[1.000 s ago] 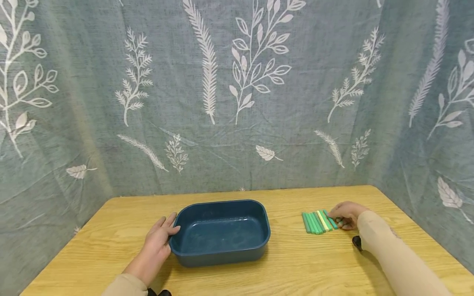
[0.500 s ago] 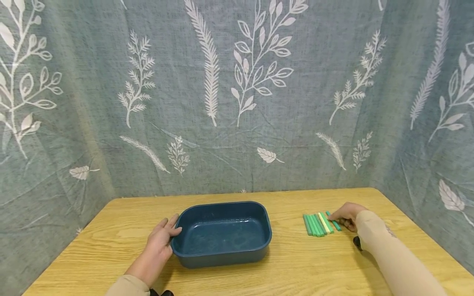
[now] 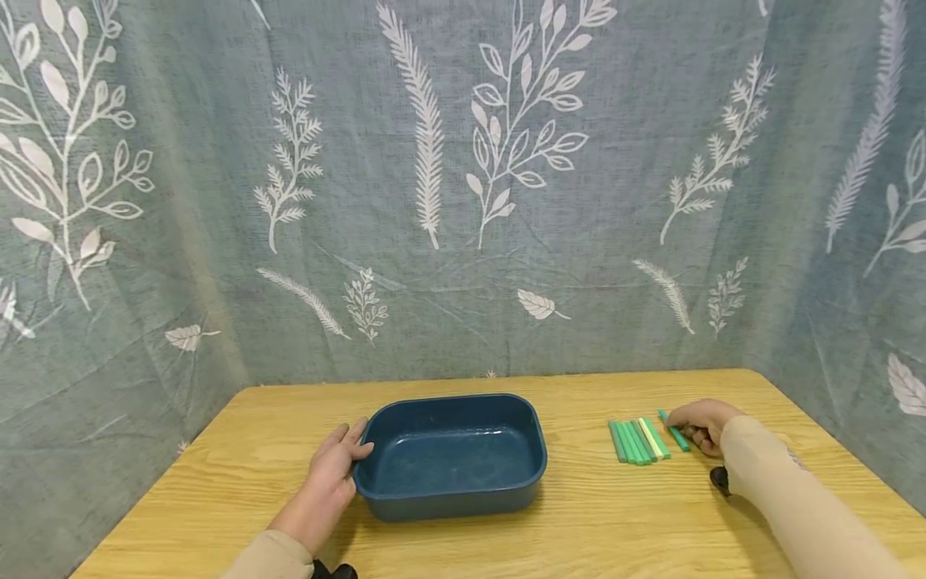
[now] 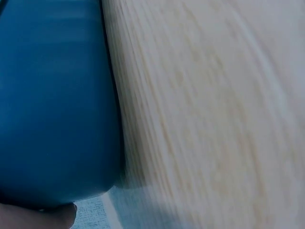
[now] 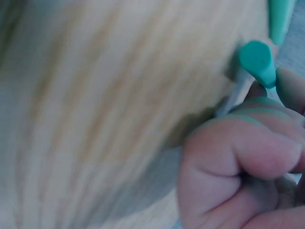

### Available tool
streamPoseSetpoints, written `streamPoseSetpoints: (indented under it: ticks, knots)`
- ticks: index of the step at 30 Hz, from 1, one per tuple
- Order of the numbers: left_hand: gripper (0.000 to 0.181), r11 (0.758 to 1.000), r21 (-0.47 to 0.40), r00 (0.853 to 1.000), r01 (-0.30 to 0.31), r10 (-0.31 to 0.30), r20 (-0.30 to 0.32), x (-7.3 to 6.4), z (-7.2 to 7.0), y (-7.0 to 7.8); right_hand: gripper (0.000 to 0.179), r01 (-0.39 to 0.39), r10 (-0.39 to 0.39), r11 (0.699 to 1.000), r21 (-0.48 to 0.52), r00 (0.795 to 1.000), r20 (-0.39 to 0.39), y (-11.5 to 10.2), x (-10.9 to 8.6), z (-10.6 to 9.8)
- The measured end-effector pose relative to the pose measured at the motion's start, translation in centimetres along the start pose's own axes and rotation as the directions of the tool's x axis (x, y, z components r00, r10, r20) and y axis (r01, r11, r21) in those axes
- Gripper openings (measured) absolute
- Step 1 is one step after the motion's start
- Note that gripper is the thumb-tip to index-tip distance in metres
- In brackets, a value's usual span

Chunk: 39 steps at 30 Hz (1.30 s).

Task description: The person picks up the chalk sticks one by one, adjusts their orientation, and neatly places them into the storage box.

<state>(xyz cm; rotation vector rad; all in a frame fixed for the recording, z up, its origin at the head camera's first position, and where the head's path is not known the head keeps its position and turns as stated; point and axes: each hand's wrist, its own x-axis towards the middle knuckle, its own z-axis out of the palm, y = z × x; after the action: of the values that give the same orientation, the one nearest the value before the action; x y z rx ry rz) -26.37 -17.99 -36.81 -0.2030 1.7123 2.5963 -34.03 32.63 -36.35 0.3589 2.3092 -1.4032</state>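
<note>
On the left stands a dark blue rectangular baking dish (image 3: 456, 505) with rounded corners and nothing in it. My left hand (image 3: 334, 470) holds its left side, thumb over the rim and fingers outside; the left wrist view shows the dish's wall (image 4: 57, 109) and a fingertip (image 4: 64, 217) at its corner. To the right, my right hand (image 3: 705, 425) pinches a slim teal stick (image 3: 675, 433), chalk-like in shape. Its round end (image 5: 256, 57) faces the right wrist camera. Just left of it lies a row of green sticks (image 3: 629, 442), one pale yellow among them.
Both things stand on a light wooden table (image 3: 448, 551). A blue-grey curtain (image 3: 448, 322) with white leaf prints hangs behind it and along both sides. Bare wood lies between the dish and the row of sticks.
The teal stick has shifted right with my right hand, opening a gap from the row. The head view has turned slightly left; my left hand keeps its place at the dish.
</note>
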Motion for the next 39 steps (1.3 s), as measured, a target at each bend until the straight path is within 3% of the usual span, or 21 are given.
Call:
streamPoseSetpoints:
  ticks: [5, 10, 14, 19, 25, 32, 36, 39]
  knots:
    - [0.078, 1.000, -0.016, 1.000, 0.003, -0.004, -0.023, -0.2, -0.3, -0.4, 0.018, 0.006, -0.007, 0.997, 0.079, 1.000, 0.013, -0.4, -0.2, -0.4]
    - [0.078, 1.000, -0.006, 1.000, -0.004, 0.003, -0.029, -0.4, -0.9, -0.3, 0.035, 0.041, -0.058, 0.983, 0.182, 0.995, 0.087, -1.2, -0.2, -0.5]
    - [0.077, 1.000, 0.013, 1.000, -0.014, 0.015, -0.024, -0.4, -0.9, 0.0, 0.020, 0.064, -0.110, 0.965, 0.255, 0.979, 0.172, -1.8, -0.8, -0.9]
    - [0.077, 1.000, 0.015, 0.999, -0.022, 0.023, -0.026, -0.4, -0.7, 0.0, 0.026, 0.111, -0.191, 0.946, 0.306, 0.951, 0.245, -2.2, -1.7, -1.1]
    - [0.078, 1.000, 0.010, 0.999, -0.018, 0.018, -0.028, -0.6, -0.6, -0.5, 0.028, 0.164, -0.247, 0.943, 0.288, 0.927, 0.281, -1.6, -2.5, -0.4]
    - [0.078, 0.999, 0.014, 0.999, -0.029, 0.029, -0.020, -0.8, -0.5, -0.7, 0.021, 0.180, -0.324, 0.890, 0.419, 0.896, 0.303, -0.9, -3.2, 0.9]
    - [0.077, 0.999, 0.028, 0.998, -0.040, 0.041, -0.041, -0.8, -0.1, -0.6, 0.028, 0.188, -0.332, 0.889, 0.418, 0.893, 0.305, -1.0, -3.4, 1.5]
    - [0.076, 0.998, 0.042, 0.998, -0.044, 0.046, -0.050, -0.9, -0.1, -0.5, 0.025, 0.188, -0.332, 0.878, 0.439, 0.901, 0.280, -1.4, -3.4, 2.2]
